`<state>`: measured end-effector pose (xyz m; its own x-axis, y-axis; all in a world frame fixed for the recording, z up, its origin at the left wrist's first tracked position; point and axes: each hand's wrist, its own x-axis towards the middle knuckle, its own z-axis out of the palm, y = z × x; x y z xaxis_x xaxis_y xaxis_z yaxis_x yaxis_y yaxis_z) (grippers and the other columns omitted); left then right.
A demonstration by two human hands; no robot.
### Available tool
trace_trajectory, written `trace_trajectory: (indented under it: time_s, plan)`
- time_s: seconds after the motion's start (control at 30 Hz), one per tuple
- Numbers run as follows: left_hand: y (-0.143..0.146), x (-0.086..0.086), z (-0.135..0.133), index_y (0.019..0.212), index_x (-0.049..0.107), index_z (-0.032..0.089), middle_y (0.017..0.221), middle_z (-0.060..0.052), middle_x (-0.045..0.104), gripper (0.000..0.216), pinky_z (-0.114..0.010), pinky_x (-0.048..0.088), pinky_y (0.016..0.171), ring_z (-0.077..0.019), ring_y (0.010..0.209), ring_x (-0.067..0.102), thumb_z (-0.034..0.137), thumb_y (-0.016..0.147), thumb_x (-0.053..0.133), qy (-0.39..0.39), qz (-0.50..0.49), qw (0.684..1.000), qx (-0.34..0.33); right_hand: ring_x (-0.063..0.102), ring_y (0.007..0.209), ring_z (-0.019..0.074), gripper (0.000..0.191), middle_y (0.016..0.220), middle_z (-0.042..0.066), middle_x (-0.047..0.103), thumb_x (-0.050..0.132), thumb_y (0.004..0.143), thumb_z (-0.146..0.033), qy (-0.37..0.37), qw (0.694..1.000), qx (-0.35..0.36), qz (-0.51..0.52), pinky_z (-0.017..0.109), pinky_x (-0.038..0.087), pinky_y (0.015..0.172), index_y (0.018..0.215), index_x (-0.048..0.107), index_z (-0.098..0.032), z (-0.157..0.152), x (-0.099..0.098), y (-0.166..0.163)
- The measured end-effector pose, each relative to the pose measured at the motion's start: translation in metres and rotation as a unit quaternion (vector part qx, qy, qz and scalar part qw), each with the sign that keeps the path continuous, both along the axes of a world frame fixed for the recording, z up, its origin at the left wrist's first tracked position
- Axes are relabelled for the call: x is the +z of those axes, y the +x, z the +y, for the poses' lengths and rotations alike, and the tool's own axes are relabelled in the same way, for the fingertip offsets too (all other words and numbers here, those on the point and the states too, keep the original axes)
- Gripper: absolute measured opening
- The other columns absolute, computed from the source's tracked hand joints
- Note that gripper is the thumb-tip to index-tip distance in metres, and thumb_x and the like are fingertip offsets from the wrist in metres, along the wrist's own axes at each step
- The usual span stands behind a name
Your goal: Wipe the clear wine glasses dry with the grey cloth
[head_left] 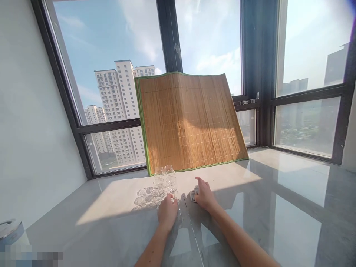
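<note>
Glasses (pixel 158 181) stand grouped at left, but work looks unfinished: left hand (pixel 167 213) seemingly closed on the nearest, right hand (pixel 205 195) on a cloth (pixel 193 196).

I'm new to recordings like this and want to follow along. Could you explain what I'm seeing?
There's no machine here: the two bare hands belong to a person wearing a camera on their head, and this single picture looks forward and down from there. On the glossy pale surface stands a cluster of clear glasses. The left hand is at the nearest ones, its fingertips partly hidden. The right hand is on what looks like a small pale cloth. Behind, a green-edged slatted mat stands propped before the windows. A container shows at the lower left.
</note>
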<state>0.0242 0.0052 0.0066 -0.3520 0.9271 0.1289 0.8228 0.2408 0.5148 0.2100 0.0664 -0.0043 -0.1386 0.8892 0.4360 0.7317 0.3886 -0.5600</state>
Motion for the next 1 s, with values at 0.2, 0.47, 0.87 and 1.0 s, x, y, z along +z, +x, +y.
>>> trace_trajectory:
  time_s: [0.2, 0.47, 0.87, 1.0]
  plan:
    - [0.0, -0.001, 0.002, 0.107, 0.063, 0.023, 0.098, -0.004, 0.073, 0.024, -0.027, 0.041, 0.072, -0.0219, 0.095, 0.066, 0.033, 0.09, 0.051, 0.003, 0.001, 1.0, -0.002, 0.042, 0.11, 0.0274, 0.076, 0.126, 0.013, 0.051, 0.057, 0.067, -0.015, -0.038, 0.999, -0.008, 0.0, 0.035, 0.035, 0.091, 0.14, 0.037, -0.015, 0.0, 0.006, 0.002]
    - [0.001, 0.0, 0.001, 0.099, 0.065, 0.022, 0.092, -0.005, 0.073, 0.02, -0.026, 0.038, 0.066, -0.0211, 0.089, 0.066, 0.032, 0.089, 0.049, 0.016, 0.028, 0.999, -0.015, 0.048, 0.108, 0.0272, 0.081, 0.113, 0.011, 0.06, 0.055, 0.067, -0.015, -0.081, 0.994, 0.069, -0.026, 0.031, 0.038, 0.081, 0.144, 0.032, -0.014, 0.002, 0.004, 0.008]
    - [0.005, -0.004, 0.002, 0.08, 0.064, 0.019, 0.077, -0.003, 0.067, 0.024, -0.025, 0.027, 0.059, -0.0143, 0.071, 0.058, 0.032, 0.092, 0.048, 0.065, 0.032, 0.995, -0.071, 0.057, 0.099, 0.0233, 0.073, 0.107, 0.009, 0.063, 0.051, 0.069, -0.012, -0.08, 0.996, 0.033, -0.019, 0.026, 0.037, 0.07, 0.139, 0.034, -0.02, -0.004, 0.001, -0.002]
    - [0.009, -0.009, 0.006, 0.077, 0.063, 0.018, 0.077, -0.003, 0.066, 0.025, -0.025, 0.026, 0.059, -0.0142, 0.071, 0.057, 0.032, 0.092, 0.049, 0.099, 0.046, 0.989, -0.099, 0.056, 0.104, 0.0255, 0.072, 0.111, 0.011, 0.063, 0.053, 0.069, -0.015, -0.076, 0.996, 0.025, -0.026, 0.028, 0.037, 0.07, 0.139, 0.035, -0.02, -0.005, 0.003, -0.004]
